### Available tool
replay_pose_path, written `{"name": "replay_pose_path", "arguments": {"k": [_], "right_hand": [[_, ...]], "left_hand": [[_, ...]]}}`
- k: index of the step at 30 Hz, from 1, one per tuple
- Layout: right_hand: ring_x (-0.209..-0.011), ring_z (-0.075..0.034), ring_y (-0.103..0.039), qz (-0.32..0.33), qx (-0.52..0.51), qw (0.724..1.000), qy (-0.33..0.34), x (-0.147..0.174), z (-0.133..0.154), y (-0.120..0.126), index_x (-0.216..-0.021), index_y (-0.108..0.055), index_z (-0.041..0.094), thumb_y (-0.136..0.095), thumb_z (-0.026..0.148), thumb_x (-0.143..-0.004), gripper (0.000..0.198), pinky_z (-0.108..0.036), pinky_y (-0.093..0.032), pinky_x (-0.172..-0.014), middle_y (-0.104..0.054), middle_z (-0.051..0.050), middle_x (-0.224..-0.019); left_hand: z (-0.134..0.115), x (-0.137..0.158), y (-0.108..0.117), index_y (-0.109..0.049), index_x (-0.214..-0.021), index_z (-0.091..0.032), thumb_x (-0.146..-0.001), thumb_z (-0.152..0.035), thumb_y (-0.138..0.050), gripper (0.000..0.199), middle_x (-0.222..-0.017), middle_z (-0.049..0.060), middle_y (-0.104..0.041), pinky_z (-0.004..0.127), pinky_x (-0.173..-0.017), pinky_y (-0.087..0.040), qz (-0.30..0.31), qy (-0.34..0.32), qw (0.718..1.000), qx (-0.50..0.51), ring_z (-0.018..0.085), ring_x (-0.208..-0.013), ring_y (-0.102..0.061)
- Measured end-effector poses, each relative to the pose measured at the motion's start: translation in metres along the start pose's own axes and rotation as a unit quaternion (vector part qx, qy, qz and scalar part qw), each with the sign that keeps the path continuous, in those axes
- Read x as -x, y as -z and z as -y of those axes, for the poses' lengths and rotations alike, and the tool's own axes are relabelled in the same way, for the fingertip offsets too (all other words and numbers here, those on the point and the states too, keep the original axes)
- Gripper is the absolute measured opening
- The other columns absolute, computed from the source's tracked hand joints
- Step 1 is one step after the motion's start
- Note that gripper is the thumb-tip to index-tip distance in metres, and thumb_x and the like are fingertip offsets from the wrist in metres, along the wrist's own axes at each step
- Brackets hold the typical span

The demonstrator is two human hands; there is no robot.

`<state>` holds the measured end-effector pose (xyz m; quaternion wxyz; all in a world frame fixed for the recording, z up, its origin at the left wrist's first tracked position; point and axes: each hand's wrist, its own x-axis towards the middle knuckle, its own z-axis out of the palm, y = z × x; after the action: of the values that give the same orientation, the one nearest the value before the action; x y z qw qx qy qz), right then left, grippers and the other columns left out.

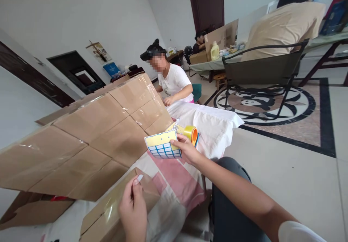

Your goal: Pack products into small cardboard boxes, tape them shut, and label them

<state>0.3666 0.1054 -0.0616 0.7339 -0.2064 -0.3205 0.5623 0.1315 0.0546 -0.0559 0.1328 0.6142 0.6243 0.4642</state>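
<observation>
My right hand (188, 150) grips a sheet of label stickers (160, 144) by its right edge. The sheet is yellow along the top, with rows of blue-framed white labels below. Between the thumb and finger of my left hand (133, 207) is a small white sticker (140, 178), pinched near its end. That hand is over a taped cardboard box (108, 209), and I cannot tell if they touch. Just behind my right hand lies a yellow and orange tape roll (191, 133), with more yellow sheets (174, 126) beside it.
A large cardboard divider (108, 137) of taped panels stands on the left. White and pink cloth (176, 173) covers the table. Across it sits a person in a white shirt (175, 80). An open carton (35, 209) is at lower left; a folding chair (261, 68) stands behind right.
</observation>
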Motion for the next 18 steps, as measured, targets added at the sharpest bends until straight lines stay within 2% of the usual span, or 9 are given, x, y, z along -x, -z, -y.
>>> {"name": "replay_pose_path", "arguments": {"k": [2,4,6,8,11,13,15,18], "right_hand": [[-0.077,-0.017,-0.068,-0.002,0.035,0.999,0.003,-0.004,0.007,0.002,-0.097,-0.067,0.02,-0.083,0.044,-0.071,0.039,-0.03,-0.054,-0.079,-0.074,-0.001,-0.088],[-0.073,-0.015,-0.067,-0.009,0.171,0.985,-0.008,-0.011,0.007,0.007,-0.104,-0.062,0.021,-0.072,0.046,-0.082,0.035,-0.028,-0.055,-0.074,-0.072,0.0,-0.084],[-0.073,-0.016,-0.067,-0.015,0.343,0.938,-0.033,-0.019,0.0,0.013,-0.109,-0.059,0.021,-0.061,0.039,-0.09,0.026,-0.028,-0.055,-0.072,-0.069,0.001,-0.081],[-0.086,-0.018,-0.067,-0.021,0.464,0.884,-0.047,-0.029,-0.015,0.018,-0.112,-0.059,0.02,-0.056,0.025,-0.092,0.021,-0.031,-0.054,-0.082,-0.07,-0.001,-0.091],[-0.109,-0.022,-0.063,-0.023,0.544,0.837,-0.051,-0.041,-0.041,0.016,-0.121,-0.058,0.018,-0.054,0.013,-0.089,0.033,-0.037,-0.047,-0.101,-0.068,-0.008,-0.114],[-0.111,-0.025,-0.063,-0.012,0.593,0.804,-0.055,-0.045,-0.055,0.011,-0.13,-0.054,0.015,-0.053,0.01,-0.088,0.042,-0.039,-0.047,-0.101,-0.068,-0.013,-0.116],[-0.108,-0.029,-0.065,-0.004,0.633,0.772,-0.056,-0.047,-0.064,0.004,-0.138,-0.049,0.013,-0.054,0.007,-0.086,0.053,-0.043,-0.049,-0.096,-0.068,-0.016,-0.115],[-0.116,-0.036,-0.06,-0.007,0.678,0.734,-0.034,-0.041,-0.063,-0.003,-0.144,-0.045,0.012,-0.055,0.002,-0.081,0.065,-0.052,-0.048,-0.095,-0.059,-0.025,-0.129]], "left_hand": [[0.008,0.006,0.008,-0.071,-0.108,-0.021,-0.089,-0.063,-0.048,0.051,-0.083,0.004,-0.073,0.034,-0.074,-0.052,0.012,0.018,1.0,0.007,0.022,-0.079,-0.067],[0.015,0.012,0.016,-0.071,-0.108,-0.02,-0.088,-0.063,-0.05,0.052,-0.082,0.004,-0.073,0.033,-0.075,-0.053,0.015,0.016,1.0,0.02,0.021,-0.077,-0.067],[0.019,0.016,0.021,-0.073,-0.106,-0.02,-0.087,-0.062,-0.053,0.05,-0.089,0.005,-0.074,0.032,-0.079,-0.054,0.009,0.009,1.0,0.024,0.02,-0.081,-0.067],[0.021,0.018,0.025,-0.074,-0.105,-0.02,-0.087,-0.06,-0.054,0.048,-0.092,0.005,-0.075,0.03,-0.078,-0.055,0.005,0.011,0.999,0.037,0.02,-0.083,-0.067],[0.022,0.019,0.026,-0.075,-0.103,-0.019,-0.085,-0.061,-0.057,0.049,-0.093,0.006,-0.075,0.028,-0.072,-0.056,-0.002,0.027,0.997,0.073,0.019,-0.082,-0.068],[0.025,0.019,0.022,-0.075,-0.104,-0.017,-0.079,-0.063,-0.065,0.052,-0.095,0.008,-0.075,0.027,-0.072,-0.057,-0.008,0.035,0.995,0.092,0.02,-0.085,-0.069],[0.028,0.018,0.015,-0.07,-0.118,-0.016,-0.075,-0.064,-0.07,0.064,-0.096,0.009,-0.075,0.025,-0.068,-0.056,-0.016,0.042,0.992,0.115,0.02,-0.084,-0.07],[0.032,0.015,0.006,-0.048,-0.145,-0.014,-0.082,-0.065,-0.065,0.083,-0.083,0.004,-0.071,0.023,-0.054,-0.049,-0.006,0.024,0.986,0.164,0.015,-0.066,-0.064]]}}
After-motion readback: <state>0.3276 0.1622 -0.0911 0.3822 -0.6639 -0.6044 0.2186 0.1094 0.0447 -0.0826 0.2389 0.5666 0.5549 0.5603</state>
